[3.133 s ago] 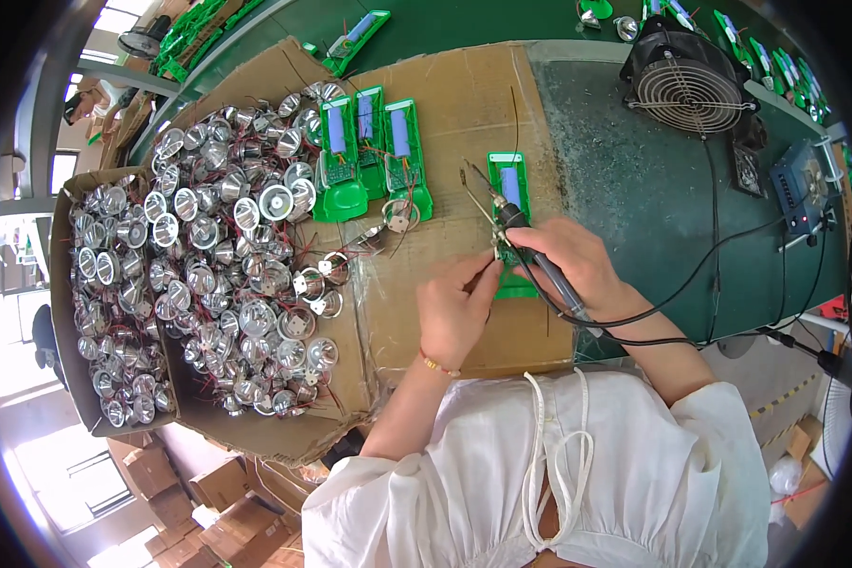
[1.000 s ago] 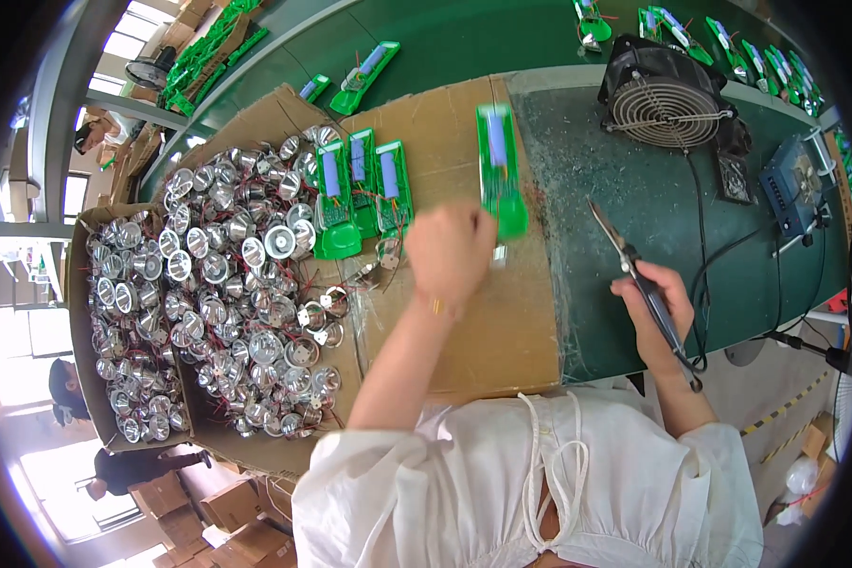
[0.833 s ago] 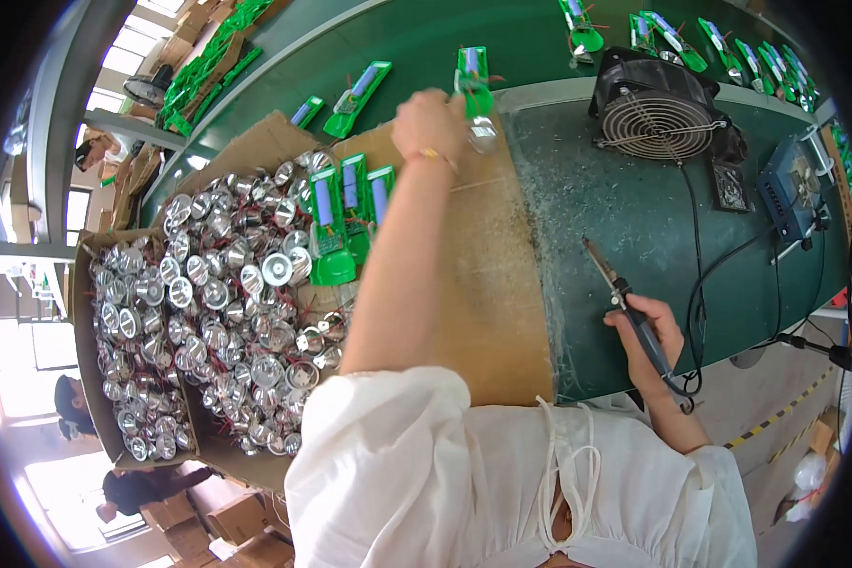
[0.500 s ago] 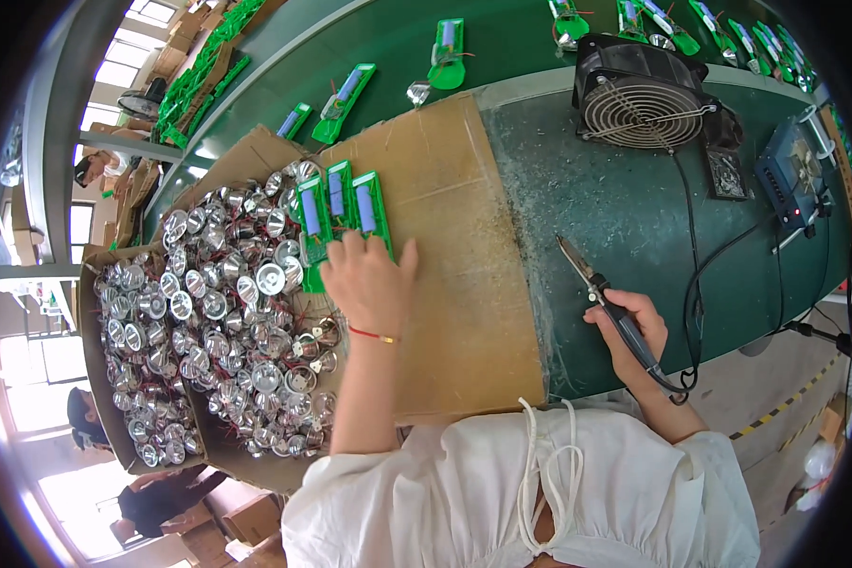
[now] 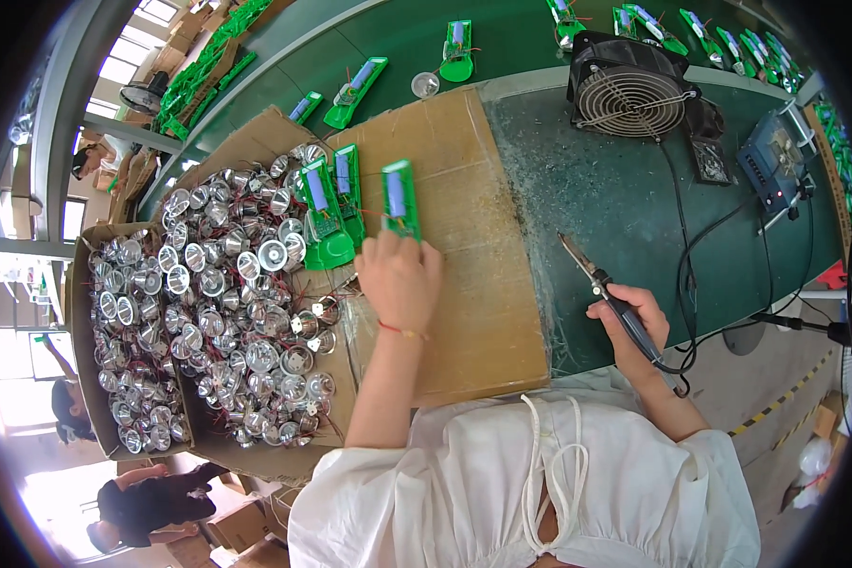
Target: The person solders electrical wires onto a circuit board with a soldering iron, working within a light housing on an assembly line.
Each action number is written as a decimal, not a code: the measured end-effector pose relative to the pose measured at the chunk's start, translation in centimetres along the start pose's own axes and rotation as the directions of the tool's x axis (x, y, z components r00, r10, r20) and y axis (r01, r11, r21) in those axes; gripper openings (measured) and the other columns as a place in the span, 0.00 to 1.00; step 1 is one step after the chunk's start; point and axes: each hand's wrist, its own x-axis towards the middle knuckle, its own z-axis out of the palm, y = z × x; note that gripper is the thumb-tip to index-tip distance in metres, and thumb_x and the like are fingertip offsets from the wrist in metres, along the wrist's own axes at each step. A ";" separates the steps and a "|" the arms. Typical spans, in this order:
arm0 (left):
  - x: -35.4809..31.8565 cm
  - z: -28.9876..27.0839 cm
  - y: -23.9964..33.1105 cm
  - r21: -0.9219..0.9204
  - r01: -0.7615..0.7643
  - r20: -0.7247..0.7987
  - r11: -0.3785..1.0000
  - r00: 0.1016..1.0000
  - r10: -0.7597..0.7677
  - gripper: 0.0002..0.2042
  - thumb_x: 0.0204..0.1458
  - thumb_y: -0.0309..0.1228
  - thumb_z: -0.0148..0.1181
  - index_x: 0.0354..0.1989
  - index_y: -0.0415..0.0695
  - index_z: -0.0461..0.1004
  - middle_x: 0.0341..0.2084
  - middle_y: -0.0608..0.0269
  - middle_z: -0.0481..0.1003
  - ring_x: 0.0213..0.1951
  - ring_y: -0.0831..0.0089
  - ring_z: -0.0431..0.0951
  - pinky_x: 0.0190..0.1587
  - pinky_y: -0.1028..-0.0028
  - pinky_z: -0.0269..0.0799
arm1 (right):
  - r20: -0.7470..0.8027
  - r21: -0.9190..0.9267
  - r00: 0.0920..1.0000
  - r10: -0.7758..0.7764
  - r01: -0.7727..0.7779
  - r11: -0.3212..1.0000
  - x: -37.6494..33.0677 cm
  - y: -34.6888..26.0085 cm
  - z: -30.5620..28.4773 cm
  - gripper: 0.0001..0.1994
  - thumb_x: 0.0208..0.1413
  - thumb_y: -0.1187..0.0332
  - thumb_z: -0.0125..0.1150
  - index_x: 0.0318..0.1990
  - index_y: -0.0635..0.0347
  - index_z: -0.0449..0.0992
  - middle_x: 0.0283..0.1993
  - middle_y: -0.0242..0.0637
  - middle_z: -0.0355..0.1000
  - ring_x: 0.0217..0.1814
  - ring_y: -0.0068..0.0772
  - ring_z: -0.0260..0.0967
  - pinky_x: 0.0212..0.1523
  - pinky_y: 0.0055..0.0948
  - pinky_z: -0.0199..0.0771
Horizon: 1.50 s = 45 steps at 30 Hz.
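Left hand seems to pinch the green board; right hand grips the soldering iron, whose tip could scorch the cardboard beside it.

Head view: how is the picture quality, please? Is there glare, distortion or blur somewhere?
Head view: daylight burns out the windows at the left edge; the fisheye lens bends the cardboard sheet and leaves a black rim around the picture; the silver reflector cups give bright glints; the left hand, the right hand and the soldering iron look sharp.
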 end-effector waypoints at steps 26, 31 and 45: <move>-11.8 -8.5 -5.0 -0.384 0.187 0.168 0.904 0.977 -0.130 0.15 0.43 0.21 0.58 0.41 0.45 0.71 0.39 0.60 0.70 0.40 0.66 0.72 0.37 0.72 0.69 | 0.108 0.043 0.993 0.053 -0.058 0.997 -0.3 -1.1 0.5 0.14 0.50 0.80 0.57 0.45 0.68 0.65 0.35 0.42 0.72 0.35 0.28 0.73 0.36 0.23 0.74; -11.2 -8.8 -3.3 -0.185 -0.488 0.098 0.853 0.855 0.510 0.12 0.38 0.29 0.61 0.36 0.55 0.77 0.50 0.69 0.67 0.52 0.71 0.64 0.50 0.64 0.63 | 0.122 0.053 0.992 0.044 -0.051 0.997 -0.3 -1.5 0.9 0.14 0.50 0.81 0.56 0.45 0.69 0.65 0.35 0.42 0.72 0.35 0.28 0.73 0.37 0.23 0.74; -4.8 -4.9 -0.1 -0.602 0.687 0.574 0.407 0.726 -0.378 0.07 0.45 0.29 0.63 0.27 0.39 0.77 0.20 0.58 0.77 0.22 0.72 0.77 0.29 0.76 0.70 | 0.271 -0.207 0.927 -0.261 0.321 0.924 1.0 -3.2 1.9 0.13 0.39 0.75 0.67 0.34 0.69 0.74 0.28 0.43 0.73 0.26 0.35 0.72 0.26 0.27 0.71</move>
